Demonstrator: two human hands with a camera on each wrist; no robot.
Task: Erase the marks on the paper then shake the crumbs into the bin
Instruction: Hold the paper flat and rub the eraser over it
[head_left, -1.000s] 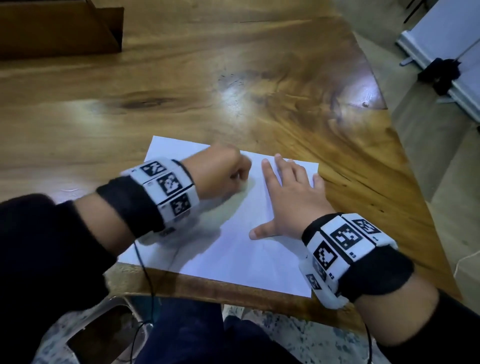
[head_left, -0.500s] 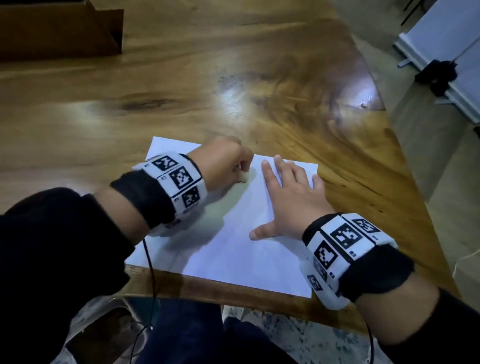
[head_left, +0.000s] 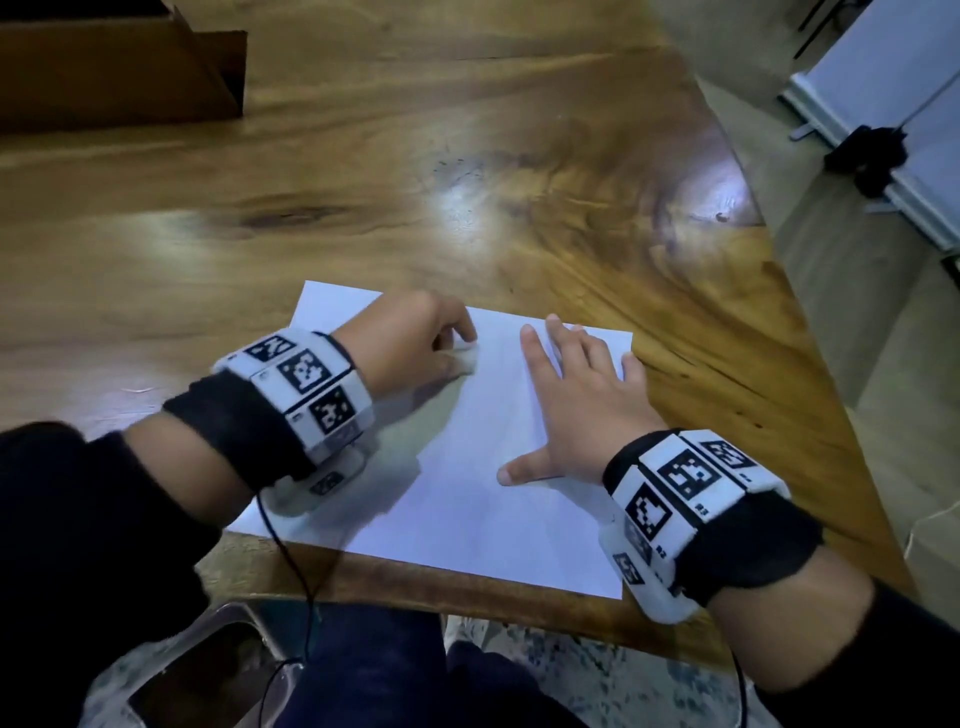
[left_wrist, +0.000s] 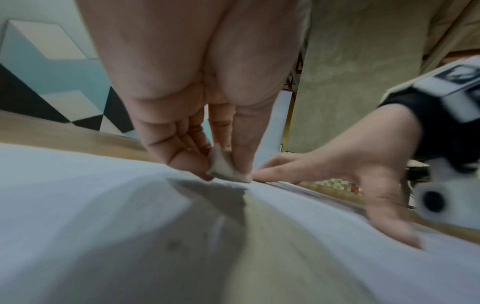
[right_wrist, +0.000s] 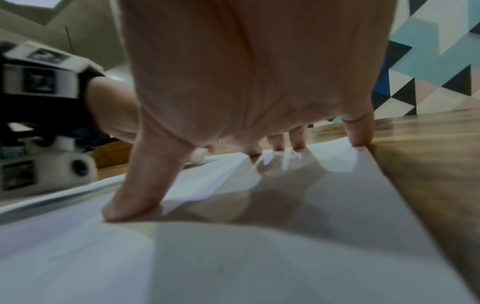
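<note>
The paper (head_left: 467, 483) lies flat at the near edge of the tabletop (head_left: 363, 208), and erasing is under way: the left hand (head_left: 410, 343) pinches an eraser (left_wrist: 226, 166) against the sheet's far part, while the right hand (head_left: 576, 400) presses it down with fingers spread. No marks show clearly; shaking crumbs into the bin remains, and no bin is identifiable. Since half a second ago, the left hand has slid slightly leftward.

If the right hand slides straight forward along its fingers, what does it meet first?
Probably nothing soon. The right hand lies flat on the paper, fingertips near its far edge; beyond is bare wooden table. The way looks free as far as the head view shows.
</note>
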